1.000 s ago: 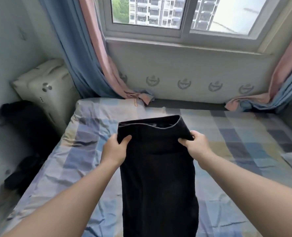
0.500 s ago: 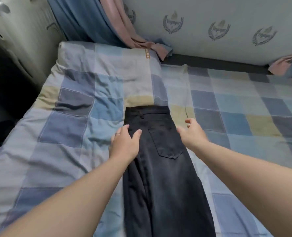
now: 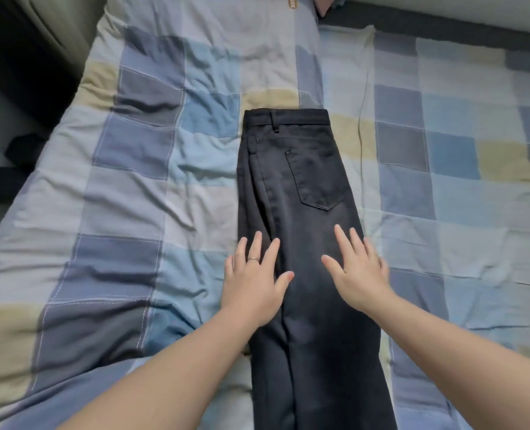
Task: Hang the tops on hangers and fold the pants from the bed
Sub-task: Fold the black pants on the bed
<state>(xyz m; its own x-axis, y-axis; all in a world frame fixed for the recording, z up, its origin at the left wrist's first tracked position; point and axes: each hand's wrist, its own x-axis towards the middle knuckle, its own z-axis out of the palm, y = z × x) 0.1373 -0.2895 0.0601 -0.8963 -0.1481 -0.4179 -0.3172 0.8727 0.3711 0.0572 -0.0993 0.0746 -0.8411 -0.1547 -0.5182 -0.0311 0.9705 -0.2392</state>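
The black pants (image 3: 304, 212) lie lengthwise on the bed (image 3: 80, 237), folded leg over leg. Their waistband (image 3: 288, 114) is well beyond the fingertips, and the legs run back between the forearms and out of the bottom of the view. A back pocket (image 3: 316, 178) faces up just ahead of the right hand (image 3: 358, 274).

Both hands are flat with fingers straight and spread, gripping nothing. The left hand (image 3: 252, 280) rests across the pants' left edge with its outer fingers over the checked cover (image 3: 133, 181). The right hand lies on the cloth near the right edge.

The fabric looks like a medium-weight weave: soft, limp and not fragile. It would probably sag if lifted at one point and creep over the bedding if dragged. The waistband is thick with seams and loops, so its corners seem the firmest place to hold. For a fold, pinching both side edges at the same height should keep the layers together. Ahead of the left hand the under leg peeks out as a ridge, which may need smoothing.

The cover is soft and wrinkled, so it gives little firm backing. Left of the left hand it runs wide to the bed's edge, past which dark items (image 3: 3, 178) lie on the floor. Right of the right hand it runs on to the frame's edge. Beyond the waistband there is more cover up to a dark strip (image 3: 412, 23). The hems cannot be seen.
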